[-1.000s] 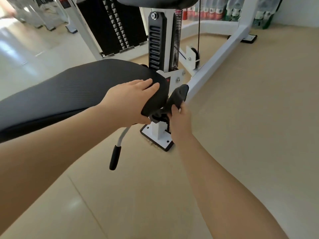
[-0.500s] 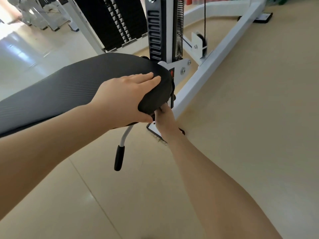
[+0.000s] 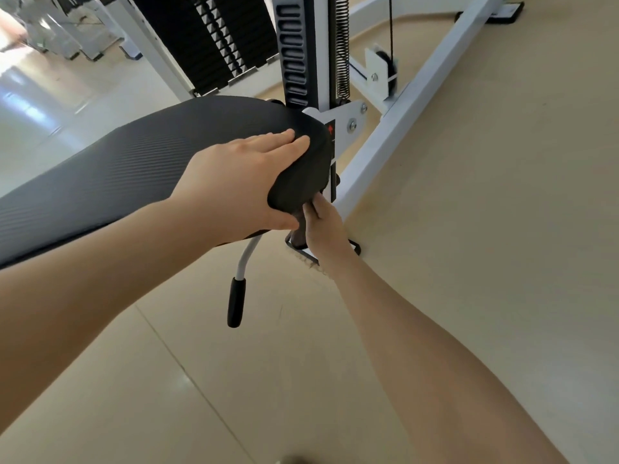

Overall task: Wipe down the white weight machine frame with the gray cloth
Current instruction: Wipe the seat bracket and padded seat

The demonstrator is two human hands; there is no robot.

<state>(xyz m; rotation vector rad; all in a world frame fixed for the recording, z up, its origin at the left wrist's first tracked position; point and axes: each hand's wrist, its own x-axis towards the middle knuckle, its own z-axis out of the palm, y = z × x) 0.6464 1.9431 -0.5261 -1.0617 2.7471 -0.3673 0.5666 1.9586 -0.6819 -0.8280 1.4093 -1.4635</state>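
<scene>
The white weight machine frame (image 3: 395, 128) runs as a slanted floor beam from the seat post to the far right. A black padded seat (image 3: 134, 169) juts out from the post. My left hand (image 3: 241, 182) grips the seat's rounded front end, fingers flat on top and thumb under. My right hand (image 3: 321, 226) reaches under that end, against the lower post, closed on the gray cloth (image 3: 299, 231). Only a dark fold of cloth shows beside the fingers; the rest is hidden by the seat and hand.
A lever with a black grip (image 3: 236, 301) hangs below the seat. The black weight stack (image 3: 214, 38) stands behind, with a spring (image 3: 342, 45) and a pulley (image 3: 385, 72) by the post. Beige floor (image 3: 469, 262) spreads to the right and front.
My right hand with the cloth has slid from the slanted beam down under the seat's front end, hiding most of the cloth. The view has tilted closer and lower. My left hand stays on the seat.
</scene>
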